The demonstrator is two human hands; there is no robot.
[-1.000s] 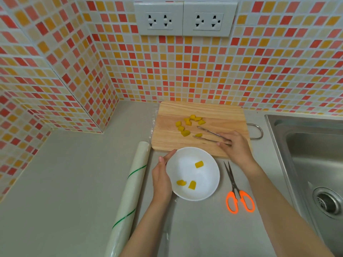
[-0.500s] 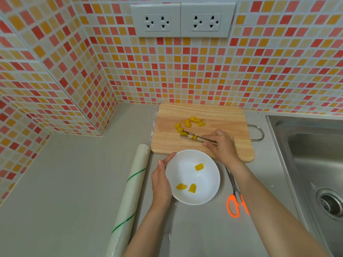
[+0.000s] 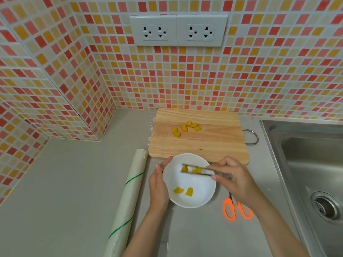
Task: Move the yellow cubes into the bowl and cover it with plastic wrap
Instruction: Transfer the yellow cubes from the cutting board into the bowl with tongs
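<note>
Having carried the tongs back from the cutting board, I am holding them in my right hand over the bowl, their tips pinching another of the yellow cubes, while my left hand's straight fingers are steadying the rim; two cubes lie inside, six wait on the far board.

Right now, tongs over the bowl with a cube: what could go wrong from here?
1. The tongs hold a yellow cube near the bowl's far rim; released there, it might bounce out.
2. The left hand only rests against the bowl, so a knock could slide it.
3. The scissors lie under the right hand's wrist and could snag it.
</note>
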